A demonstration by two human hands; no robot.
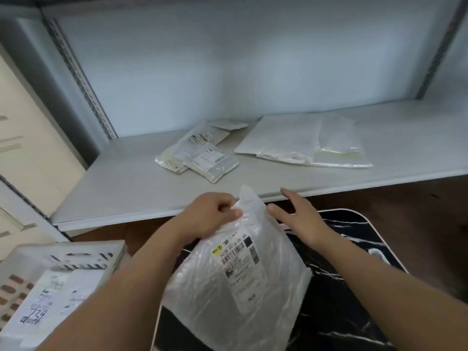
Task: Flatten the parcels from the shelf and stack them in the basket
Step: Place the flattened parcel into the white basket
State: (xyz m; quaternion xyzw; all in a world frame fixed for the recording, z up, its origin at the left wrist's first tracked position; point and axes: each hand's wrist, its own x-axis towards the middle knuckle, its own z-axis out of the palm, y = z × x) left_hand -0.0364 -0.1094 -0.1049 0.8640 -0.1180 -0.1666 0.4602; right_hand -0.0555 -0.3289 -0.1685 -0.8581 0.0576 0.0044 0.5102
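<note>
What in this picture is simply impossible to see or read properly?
Head view only:
- Crinkly white plastic parcel: contents hidden by the opaque bag; small label print blurred.
- Slotted white plastic basket: cut off by the left edge, partly hidden behind the left forearm.
- Small white labelled packets on the grey shelf: print too small.
- Left hand: fingertips buried in plastic.

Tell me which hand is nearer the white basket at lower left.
Left. The left hand pinches the clear parcel above and right of the basket; the right hand hovers open farther right, beyond the parcel.
</note>
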